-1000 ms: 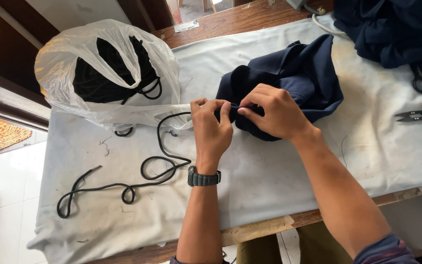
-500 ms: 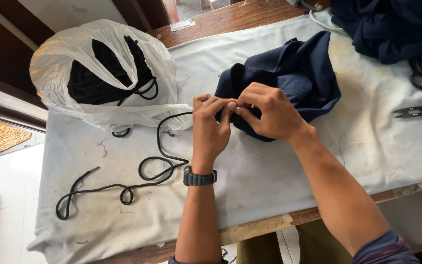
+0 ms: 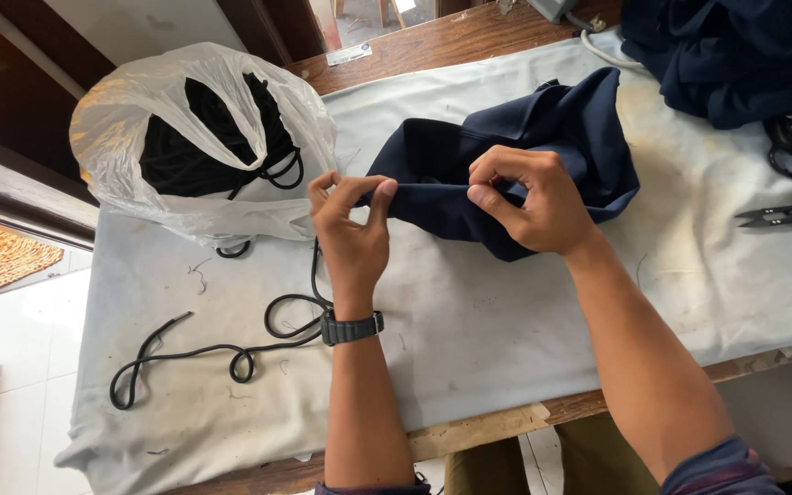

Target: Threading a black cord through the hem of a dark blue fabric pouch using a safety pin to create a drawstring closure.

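Two bare hands work at one folded navy-blue cloth garment [image 3: 543, 147] lying on the pale grey cloth-covered table [image 3: 524, 330]. The left hand [image 3: 352, 234], a black wristwatch [image 3: 352, 327] on its wrist, pinches the garment's folded edge between thumb and fingertips, palm raised. The right hand [image 3: 533, 197] curls knuckles-up and grips the same edge just beside it. One long black cord [image 3: 222, 346] loops across the table from one translucent white plastic bag [image 3: 185, 137] of black cord. One pair of small metal thread snips [image 3: 772, 215] lies at the right, well apart.
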